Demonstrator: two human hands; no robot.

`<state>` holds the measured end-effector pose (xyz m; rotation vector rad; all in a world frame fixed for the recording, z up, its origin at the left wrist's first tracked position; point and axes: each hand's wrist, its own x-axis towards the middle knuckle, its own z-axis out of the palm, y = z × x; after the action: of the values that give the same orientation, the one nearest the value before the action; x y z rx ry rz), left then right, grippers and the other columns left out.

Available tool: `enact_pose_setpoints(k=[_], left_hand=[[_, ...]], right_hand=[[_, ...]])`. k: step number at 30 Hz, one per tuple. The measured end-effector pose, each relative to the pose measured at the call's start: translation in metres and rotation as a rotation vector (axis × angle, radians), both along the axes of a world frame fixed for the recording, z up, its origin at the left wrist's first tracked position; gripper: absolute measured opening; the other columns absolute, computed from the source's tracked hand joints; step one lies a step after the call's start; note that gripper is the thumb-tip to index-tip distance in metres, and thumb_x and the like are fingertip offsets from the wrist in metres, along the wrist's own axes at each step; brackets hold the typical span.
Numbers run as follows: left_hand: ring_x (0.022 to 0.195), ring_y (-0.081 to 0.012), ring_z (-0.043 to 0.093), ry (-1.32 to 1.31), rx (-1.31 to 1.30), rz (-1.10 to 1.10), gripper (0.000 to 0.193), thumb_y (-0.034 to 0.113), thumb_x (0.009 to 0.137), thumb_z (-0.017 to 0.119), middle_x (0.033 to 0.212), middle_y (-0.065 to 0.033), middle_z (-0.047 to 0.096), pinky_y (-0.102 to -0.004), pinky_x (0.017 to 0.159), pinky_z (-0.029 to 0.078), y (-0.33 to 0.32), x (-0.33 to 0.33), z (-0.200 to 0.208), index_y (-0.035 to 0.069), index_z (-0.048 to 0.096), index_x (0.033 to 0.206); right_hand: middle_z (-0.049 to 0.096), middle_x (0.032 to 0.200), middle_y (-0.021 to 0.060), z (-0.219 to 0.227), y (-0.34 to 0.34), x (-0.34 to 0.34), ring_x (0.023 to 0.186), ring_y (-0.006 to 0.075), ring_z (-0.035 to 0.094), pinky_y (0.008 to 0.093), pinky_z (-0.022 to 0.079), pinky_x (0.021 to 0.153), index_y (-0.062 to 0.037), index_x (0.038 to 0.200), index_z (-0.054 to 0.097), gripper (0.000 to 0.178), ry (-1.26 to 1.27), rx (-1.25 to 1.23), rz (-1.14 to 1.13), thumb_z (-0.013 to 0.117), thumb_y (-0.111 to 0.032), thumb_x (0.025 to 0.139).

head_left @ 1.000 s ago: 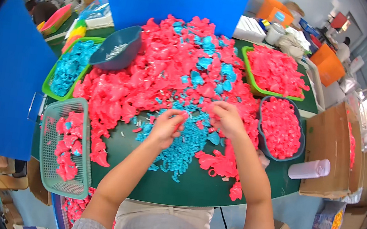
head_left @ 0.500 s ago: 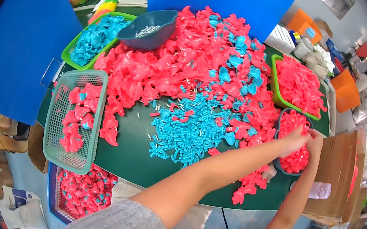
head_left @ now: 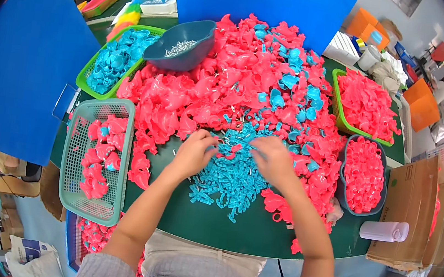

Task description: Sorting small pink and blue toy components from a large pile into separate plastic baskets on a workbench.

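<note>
Over a pile of small blue plastic parts [head_left: 227, 186] on the green table, my two hands face each other. My left hand [head_left: 196, 151] is at the pile's left edge, fingers bent and apart from the thumb, with nothing visible held. On the opposite side my right hand [head_left: 273, 158] has its fingers apart too, a little blurred, and seems empty. A few small pink pieces [head_left: 231, 151] lie between the hands on top of the blue parts. Behind and around them spreads a large heap of glossy pink plastic pieces [head_left: 178, 91], mixed with blue cup-like shells [head_left: 276, 99] toward the right.
At left stand a pale green mesh basket [head_left: 67, 169] and a green basket of blue shells [head_left: 112, 64]. A dark bowl [head_left: 187, 62] of small metal pieces rests on the heap. At right are a pink-filled green basket [head_left: 341, 117], a grey tub [head_left: 342, 181] and a pink bottle [head_left: 382, 230].
Both hands have left the grey tub of pink rings at the right and moved left to the blue pile. Pink pieces now lie between them. The view has shifted slightly.
</note>
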<state>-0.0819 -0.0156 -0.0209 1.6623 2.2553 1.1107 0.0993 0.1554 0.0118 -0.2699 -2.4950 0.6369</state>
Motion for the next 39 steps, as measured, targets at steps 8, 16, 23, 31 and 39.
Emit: enact_pose_setpoints(k=[8, 16, 23, 31, 39], left_hand=[[0.087, -0.0290, 0.061, -0.041, -0.062, 0.115, 0.015, 0.016, 0.079, 0.074, 0.087, -0.0097, 0.061, -0.0389, 0.073, 0.050, -0.001, 0.022, -0.016, 0.005, 0.065, 0.084], [0.073, -0.0121, 0.062, -0.935, 0.352, 0.261, 0.009, 0.005, 0.092, 0.060, 0.087, -0.0053, 0.064, -0.0242, 0.063, 0.052, -0.021, -0.007, -0.034, 0.002, 0.055, 0.099], [0.066, -0.0101, 0.056, -1.448, 0.372, 0.383, 0.008, 0.009, 0.092, 0.061, 0.075, 0.0002, 0.058, -0.0238, 0.056, 0.047, -0.026, -0.023, -0.026, 0.004, 0.058, 0.098], [0.074, -0.0302, 0.063, -0.233, -0.055, 0.284, 0.017, 0.014, 0.079, 0.072, 0.078, -0.0167, 0.061, -0.0388, 0.067, 0.048, -0.037, -0.014, -0.027, 0.002, 0.068, 0.091], [0.076, -0.0263, 0.061, -0.331, 0.067, 0.351, 0.017, 0.017, 0.088, 0.065, 0.088, -0.0126, 0.064, -0.0371, 0.067, 0.048, -0.040, -0.015, -0.033, 0.000, 0.063, 0.088]], right_hand=[[0.067, 0.098, 0.0141, -0.034, -0.010, -0.047, 0.090, 0.0350, 0.062, 0.0428, 0.052, 0.079, -0.0079, 0.096, 0.069, 0.020, -0.459, -0.020, 0.113, 0.064, -0.004, 0.077], [0.065, 0.083, 0.0018, -0.022, 0.003, -0.031, 0.074, 0.0111, 0.061, 0.0280, 0.051, 0.062, -0.0003, 0.101, 0.068, 0.017, -0.044, -1.203, -0.125, 0.061, -0.005, 0.087], [0.067, 0.079, 0.0145, -0.015, -0.028, -0.087, 0.070, 0.0237, 0.065, 0.0381, 0.053, 0.065, -0.0008, 0.090, 0.070, 0.023, -0.333, -0.560, -0.073, 0.066, -0.022, 0.083], [0.069, 0.081, 0.0178, -0.044, -0.044, -0.125, 0.081, 0.0331, 0.068, 0.0440, 0.054, 0.070, -0.0069, 0.080, 0.073, 0.022, -0.611, -0.233, -0.355, 0.072, -0.028, 0.074], [0.065, 0.070, 0.0015, -0.037, -0.020, -0.088, 0.063, 0.0114, 0.058, 0.0291, 0.046, 0.059, -0.0005, 0.078, 0.071, 0.013, -0.101, -1.086, -0.147, 0.074, -0.013, 0.076]])
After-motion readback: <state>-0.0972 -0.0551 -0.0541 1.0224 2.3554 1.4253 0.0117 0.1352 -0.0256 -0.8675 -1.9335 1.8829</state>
